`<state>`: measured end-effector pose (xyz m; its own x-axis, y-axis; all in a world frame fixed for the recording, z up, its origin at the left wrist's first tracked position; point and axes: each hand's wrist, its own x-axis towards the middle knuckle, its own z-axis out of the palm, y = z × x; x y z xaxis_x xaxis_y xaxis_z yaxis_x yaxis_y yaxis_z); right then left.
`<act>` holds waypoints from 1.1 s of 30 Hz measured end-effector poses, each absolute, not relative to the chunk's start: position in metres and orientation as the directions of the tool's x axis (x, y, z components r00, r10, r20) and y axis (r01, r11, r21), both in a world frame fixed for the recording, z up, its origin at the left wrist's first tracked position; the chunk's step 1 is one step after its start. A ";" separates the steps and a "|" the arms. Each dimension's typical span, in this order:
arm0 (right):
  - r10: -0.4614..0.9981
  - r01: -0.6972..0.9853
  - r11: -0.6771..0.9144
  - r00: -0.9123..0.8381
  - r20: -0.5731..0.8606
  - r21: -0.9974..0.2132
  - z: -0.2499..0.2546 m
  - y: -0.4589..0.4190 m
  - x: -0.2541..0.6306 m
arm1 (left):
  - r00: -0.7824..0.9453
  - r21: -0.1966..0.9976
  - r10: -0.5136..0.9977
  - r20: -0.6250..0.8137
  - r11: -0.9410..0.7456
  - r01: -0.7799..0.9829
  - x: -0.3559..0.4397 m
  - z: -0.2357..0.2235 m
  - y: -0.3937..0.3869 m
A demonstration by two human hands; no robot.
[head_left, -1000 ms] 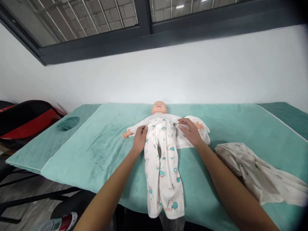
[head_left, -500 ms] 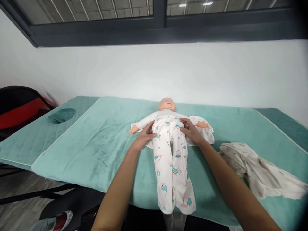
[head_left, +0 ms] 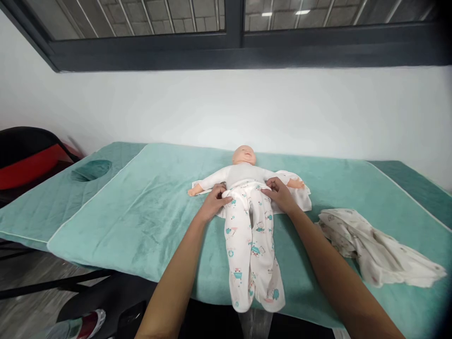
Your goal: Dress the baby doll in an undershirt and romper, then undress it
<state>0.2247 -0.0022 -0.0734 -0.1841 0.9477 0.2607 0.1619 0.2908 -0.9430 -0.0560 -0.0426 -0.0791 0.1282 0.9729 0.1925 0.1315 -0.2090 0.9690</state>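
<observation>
A baby doll [head_left: 243, 154] lies on its back with its head toward the wall and its arms spread. Its upper body is in a plain white long-sleeved top [head_left: 243, 173]. White printed pants [head_left: 240, 235] cover it from the waist down, and their legs reach the bed's near edge. My left hand [head_left: 214, 201] pinches the waistband at the doll's left-of-picture side, thumb on top. On the other side my right hand [head_left: 280, 194] has its fingers closed on the waistband. A white printed cloth [head_left: 301, 197] is spread beneath the doll's torso and arms.
A teal padded bed [head_left: 141, 207] with a face hole [head_left: 91, 170] stands against the white wall, below a dark window frame [head_left: 158, 55]. A crumpled white garment [head_left: 377, 254] lies at right. A black and red chair [head_left: 31, 165] stands left; a bottle [head_left: 79, 326] sits lower left.
The pants' waistband has come down from the doll's chest to its waist, with both hands moving slightly toward me. More of the white top shows.
</observation>
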 end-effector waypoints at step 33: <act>0.850 0.265 0.373 -0.481 0.213 -0.889 -0.067 -0.080 0.248 | 0.155 0.963 0.967 0.204 -0.226 0.147 -0.049 -0.083 -0.097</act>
